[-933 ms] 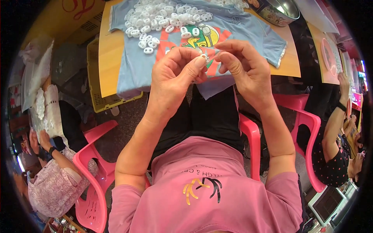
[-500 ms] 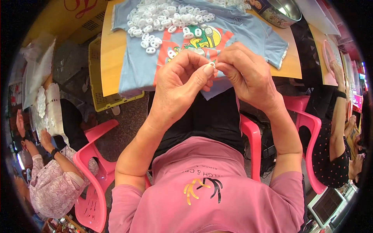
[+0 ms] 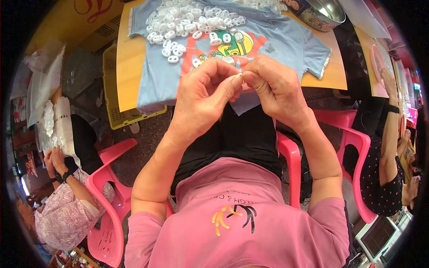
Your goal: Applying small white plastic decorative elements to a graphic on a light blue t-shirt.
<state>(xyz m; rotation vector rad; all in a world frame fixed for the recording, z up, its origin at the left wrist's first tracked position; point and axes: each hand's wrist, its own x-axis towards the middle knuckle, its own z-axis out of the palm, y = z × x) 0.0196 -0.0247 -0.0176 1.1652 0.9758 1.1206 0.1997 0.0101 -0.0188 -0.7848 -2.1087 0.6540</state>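
Note:
My left hand (image 3: pixel 208 91) is closed in a pinch on a small white plastic piece (image 3: pixel 240 75), mostly covered by the thumb and fingers. Its fingertips meet those of my right hand (image 3: pixel 272 87), also pinched together. Whatever lies between the right fingertips is too small and hidden to make out. Beyond both hands, a heap of white oval two-holed plastic pieces (image 3: pixel 178 20) lies on a light blue T-shirt (image 3: pixel 156 80) with a colourful print. Small grey pointed bits (image 3: pixel 270 48) rest on the shirt to the right of the print.
The shirt is spread over a yellow-brown table (image 3: pixel 129 58). A metal tin (image 3: pixel 328 15) stands at the far right corner. Beside the table's left edge is a yellow crate (image 3: pixel 114 114). People sit close on both sides, near pink chairs (image 3: pixel 105 187).
My right hand has moved slightly left and down, its fingertips closing over the white piece, which shows less now. The person on the left has brought both hands together.

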